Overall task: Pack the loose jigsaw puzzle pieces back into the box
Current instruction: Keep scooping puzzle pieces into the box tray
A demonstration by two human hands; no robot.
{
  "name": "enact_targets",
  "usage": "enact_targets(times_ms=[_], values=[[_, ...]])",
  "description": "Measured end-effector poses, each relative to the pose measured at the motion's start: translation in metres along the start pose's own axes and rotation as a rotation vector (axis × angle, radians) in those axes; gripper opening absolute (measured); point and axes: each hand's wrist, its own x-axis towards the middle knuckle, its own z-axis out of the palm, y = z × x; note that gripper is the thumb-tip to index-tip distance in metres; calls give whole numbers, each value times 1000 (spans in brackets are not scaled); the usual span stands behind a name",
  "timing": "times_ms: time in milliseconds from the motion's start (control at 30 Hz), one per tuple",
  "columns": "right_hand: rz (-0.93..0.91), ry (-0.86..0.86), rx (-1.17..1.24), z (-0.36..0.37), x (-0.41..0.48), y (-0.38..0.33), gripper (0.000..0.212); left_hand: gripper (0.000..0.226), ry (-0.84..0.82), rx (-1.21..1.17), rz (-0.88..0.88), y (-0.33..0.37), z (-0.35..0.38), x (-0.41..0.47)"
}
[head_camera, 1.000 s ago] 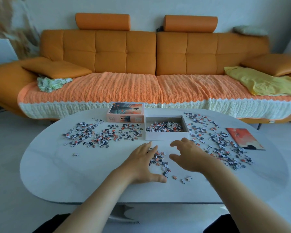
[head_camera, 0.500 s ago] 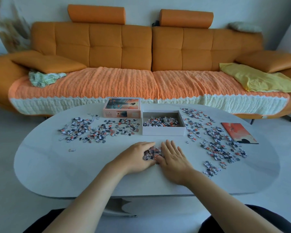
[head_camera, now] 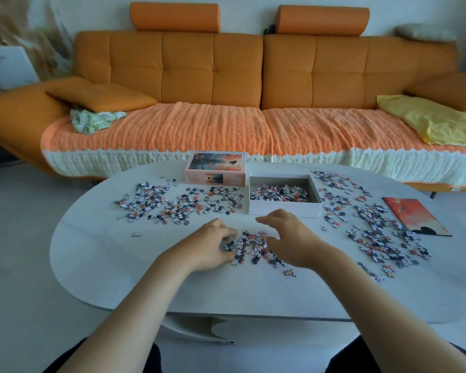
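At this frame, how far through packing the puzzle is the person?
Early. Done: the open white cardboard box holds a shallow layer of pieces. In hand: the left hand and right hand flank a small gathered heap of pieces, neither in a closed grip. Left: the big scatter on the table's left, the bigger one on the right, and a few strays.

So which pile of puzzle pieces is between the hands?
The small pile of loose jigsaw pieces nearest the table's front edge, between both hands. The bigger spreads lie left and right of the open white box.
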Motion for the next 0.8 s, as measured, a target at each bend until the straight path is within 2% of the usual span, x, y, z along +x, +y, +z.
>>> enact_targets(times_ms=[100, 133, 167, 300, 367, 533, 700, 800], values=[[86, -161, -45, -19, -10, 7, 61, 30, 35, 15, 39, 8, 4, 6], [104, -208, -60, -20, -13, 8, 66, 30, 37, 16, 41, 10, 5, 8], [116, -231, -87, -19, -15, 8, 72, 36, 24, 7, 41, 13, 4, 10], [100, -174, -195, -5, -12, -2, 91, 91, -122, 4, -7, 22, 4, 18], [82, -143, -207, 1, -5, -8, 84, 95, -146, 55, 5, 23, 6, 22], [77, -142, -69, 2, 9, -11, 54, 47, -4, 10, 63, 23, 6, 28], [85, -62, 12, 1, 21, -10, 27, 27, 63, 6, 75, 25, 3, 33], [109, -50, 65, -1, 28, -7, 21, 21, 113, 2, 75, 26, 1, 36]])
